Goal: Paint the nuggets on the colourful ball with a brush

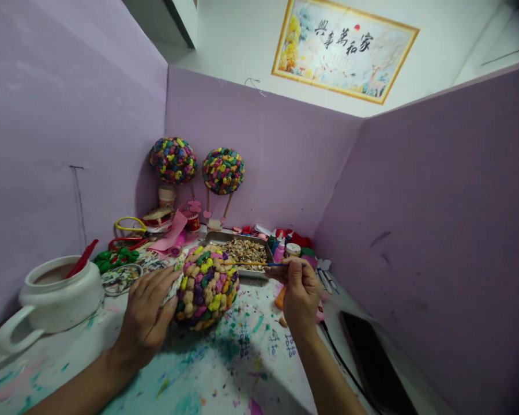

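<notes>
A ball covered in peanut-shaped pieces (207,285) rests on the paint-stained table, some pieces bare tan, others painted pink, yellow, purple or green. My left hand (149,308) grips its left side, with a bit of white material between palm and ball. Pinched in my right hand (300,288) is a thin paintbrush (253,264), yellow and blue along the handle. Its tip reaches the upper right of the ball; whether it touches cannot be made out. Just behind the ball lies a metal tray (263,273) with many broken shell pieces (246,252).
At left stands a white mug-like pot (67,308) holding a red-handled tool (83,258). Yellow-handled scissors (130,225) lie behind it. Two finished-looking coloured balls (173,160) stand at the back. Small bottles (279,250) crowd the tray's right. A dark phone (374,363) lies at right beside a black cable (343,366).
</notes>
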`<act>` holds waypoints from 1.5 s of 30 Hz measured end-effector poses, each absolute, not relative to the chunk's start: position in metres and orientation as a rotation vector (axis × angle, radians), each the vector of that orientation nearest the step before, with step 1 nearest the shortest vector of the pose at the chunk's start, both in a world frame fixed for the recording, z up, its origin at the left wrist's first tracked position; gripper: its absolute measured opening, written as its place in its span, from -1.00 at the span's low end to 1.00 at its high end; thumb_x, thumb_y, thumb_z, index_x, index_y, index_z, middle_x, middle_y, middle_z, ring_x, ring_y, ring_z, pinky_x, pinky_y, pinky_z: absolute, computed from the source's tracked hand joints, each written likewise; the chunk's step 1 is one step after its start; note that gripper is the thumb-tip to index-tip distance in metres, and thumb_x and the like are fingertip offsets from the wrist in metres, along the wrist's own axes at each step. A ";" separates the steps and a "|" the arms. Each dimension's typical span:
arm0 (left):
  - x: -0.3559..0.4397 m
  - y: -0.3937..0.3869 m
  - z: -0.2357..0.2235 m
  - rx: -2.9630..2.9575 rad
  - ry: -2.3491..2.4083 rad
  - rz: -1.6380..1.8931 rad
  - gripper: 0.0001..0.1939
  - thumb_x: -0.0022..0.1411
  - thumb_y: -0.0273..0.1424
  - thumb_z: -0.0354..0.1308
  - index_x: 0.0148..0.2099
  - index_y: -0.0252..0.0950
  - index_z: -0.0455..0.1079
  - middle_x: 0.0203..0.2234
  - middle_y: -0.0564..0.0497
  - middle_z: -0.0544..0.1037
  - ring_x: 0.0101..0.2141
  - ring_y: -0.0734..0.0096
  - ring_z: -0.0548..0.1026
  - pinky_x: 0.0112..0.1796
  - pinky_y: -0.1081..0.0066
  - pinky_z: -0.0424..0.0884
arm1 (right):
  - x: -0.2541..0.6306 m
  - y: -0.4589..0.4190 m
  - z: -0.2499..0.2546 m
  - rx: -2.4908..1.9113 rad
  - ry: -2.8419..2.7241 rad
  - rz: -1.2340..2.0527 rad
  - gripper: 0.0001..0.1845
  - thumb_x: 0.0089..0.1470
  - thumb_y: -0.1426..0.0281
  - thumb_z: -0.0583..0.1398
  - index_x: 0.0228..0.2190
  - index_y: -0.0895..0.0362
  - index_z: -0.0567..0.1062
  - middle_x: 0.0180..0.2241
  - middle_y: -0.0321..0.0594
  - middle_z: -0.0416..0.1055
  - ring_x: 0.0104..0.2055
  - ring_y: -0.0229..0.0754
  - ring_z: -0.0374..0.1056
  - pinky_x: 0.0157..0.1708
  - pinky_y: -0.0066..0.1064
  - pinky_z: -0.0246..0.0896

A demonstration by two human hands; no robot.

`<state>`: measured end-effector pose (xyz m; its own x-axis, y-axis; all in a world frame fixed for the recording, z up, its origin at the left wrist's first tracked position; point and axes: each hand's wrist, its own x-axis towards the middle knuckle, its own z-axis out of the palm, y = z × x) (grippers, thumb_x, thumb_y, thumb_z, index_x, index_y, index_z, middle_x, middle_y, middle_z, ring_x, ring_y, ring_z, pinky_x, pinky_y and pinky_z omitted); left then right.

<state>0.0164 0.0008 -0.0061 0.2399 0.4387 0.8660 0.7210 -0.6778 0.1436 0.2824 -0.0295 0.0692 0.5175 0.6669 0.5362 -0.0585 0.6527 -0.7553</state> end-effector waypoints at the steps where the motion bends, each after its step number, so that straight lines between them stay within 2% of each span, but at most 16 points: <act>1: 0.017 0.001 -0.006 -2.235 -1.076 -1.412 -0.57 0.35 -0.45 -0.08 0.24 -0.25 0.18 0.11 -0.20 0.38 0.13 0.03 0.31 0.16 0.02 0.12 | 0.282 -0.029 0.069 -0.745 -0.933 0.490 -0.60 0.02 0.01 0.28 -0.44 0.10 0.46 -0.64 -0.37 0.48 -0.63 -0.23 0.45 -0.55 -0.38 0.46; 11: 0.016 0.001 -0.007 -2.235 -1.082 -1.434 -0.57 0.35 -0.45 -0.07 0.24 -0.23 0.19 0.11 -0.18 0.40 0.13 0.02 0.32 0.15 0.01 0.14 | 0.276 -0.028 0.065 -0.745 -0.938 0.544 -0.59 -0.01 0.00 0.30 -0.43 0.10 0.50 -0.60 -0.34 0.50 -0.56 -0.20 0.49 -0.51 -0.35 0.49; 22: 0.016 0.002 -0.007 -2.238 -1.093 -1.445 -0.55 0.35 -0.43 -0.07 0.26 -0.17 0.17 0.12 -0.15 0.40 0.13 0.02 0.32 0.15 -0.02 0.15 | 0.285 -0.025 0.062 -0.753 -0.954 0.504 -0.59 0.02 0.00 0.28 -0.44 0.10 0.45 -0.59 -0.37 0.48 -0.59 -0.25 0.45 -0.55 -0.41 0.44; 36: 0.015 0.001 -0.006 -2.237 -1.095 -1.435 -0.57 0.35 -0.44 -0.08 0.25 -0.20 0.17 0.12 -0.16 0.39 0.13 0.03 0.32 0.15 0.00 0.16 | 0.285 -0.018 0.054 -0.738 -0.877 0.581 -0.59 0.00 -0.01 0.29 -0.41 0.08 0.45 -0.57 -0.38 0.48 -0.53 -0.24 0.47 -0.37 -0.31 0.49; 45: 0.016 0.000 -0.006 -2.238 -1.103 -1.432 -0.55 0.34 -0.44 -0.07 0.25 -0.17 0.16 0.12 -0.15 0.40 0.13 0.03 0.33 0.16 0.01 0.16 | 0.286 -0.020 0.058 -0.760 -0.889 0.533 -0.57 -0.01 -0.02 0.29 -0.45 0.09 0.43 -0.56 -0.38 0.48 -0.58 -0.27 0.43 -0.48 -0.37 0.47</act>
<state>0.0160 0.0004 -0.0057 0.2240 0.4559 0.8614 0.7168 -0.6759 0.1713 0.2864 -0.0202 0.0583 0.5327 0.6914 0.4881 -0.1038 0.6258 -0.7731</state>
